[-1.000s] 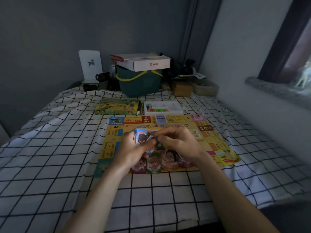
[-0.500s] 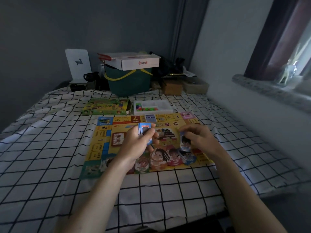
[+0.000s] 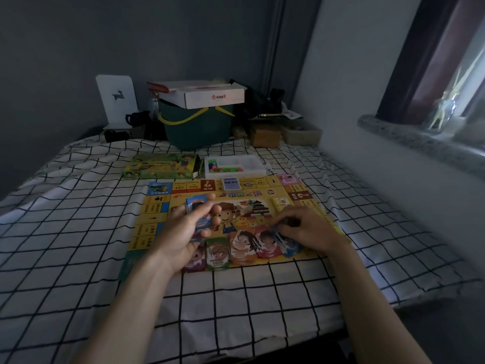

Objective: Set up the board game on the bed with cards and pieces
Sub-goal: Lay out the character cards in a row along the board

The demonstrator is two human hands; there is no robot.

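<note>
A person's left hand (image 3: 183, 227) grips a small stack of blue illustrated cards (image 3: 199, 214) above the yellow square game board (image 3: 157, 219), which lies flat on the black-and-white checked bedsheet (image 3: 65, 232). The right hand (image 3: 307, 229), fingers curled, pinches a blue card (image 3: 282, 239) at the right end of the row of character cards (image 3: 236, 248) along the board's near edge

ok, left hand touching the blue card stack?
Touching. The head view shows the left hand gripping the blue card stack, thumb across its face, above the game board.
</note>
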